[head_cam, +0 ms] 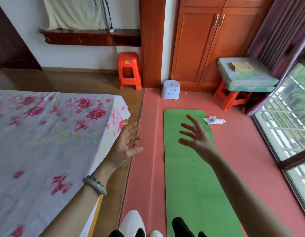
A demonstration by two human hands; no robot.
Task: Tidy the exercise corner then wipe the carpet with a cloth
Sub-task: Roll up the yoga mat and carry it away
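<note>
Now the left hand hangs just left of the green mat and the right hand above it, both with fingers spread, holding nothing. Beside the mat's far right corner, a crumpled white cloth lies on the pink carpet.

An orange wardrobe stands beyond the floral bed (window at right).

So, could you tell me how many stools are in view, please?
3: a red stool by the wall, a white stool before the wardrobe, a second red stool under a cushion. More may be hidden.
</note>
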